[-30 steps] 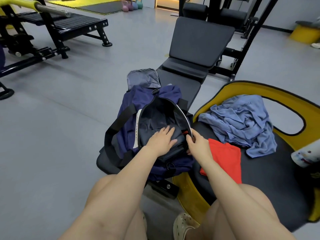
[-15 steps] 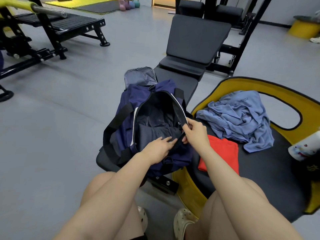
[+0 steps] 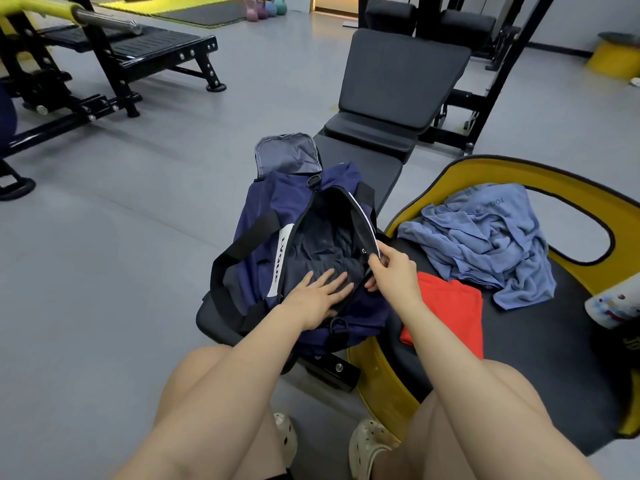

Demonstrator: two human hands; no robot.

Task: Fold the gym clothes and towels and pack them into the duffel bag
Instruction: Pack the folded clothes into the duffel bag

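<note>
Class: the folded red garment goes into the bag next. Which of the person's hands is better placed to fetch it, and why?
Probably the right hand: the red garment lies just beside it. It must first release the duffel bag rim it pinches. The left hand lies flat on dark clothes inside the bag, farther away.

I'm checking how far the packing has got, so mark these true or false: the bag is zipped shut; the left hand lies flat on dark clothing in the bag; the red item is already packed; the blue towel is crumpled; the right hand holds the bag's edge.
1. The bag is zipped shut. False: it gapes open.
2. The left hand lies flat on dark clothing in the bag. True.
3. The red item is already packed. False: it lies folded beside the bag.
4. The blue towel is crumpled. True.
5. The right hand holds the bag's edge. True.
</note>
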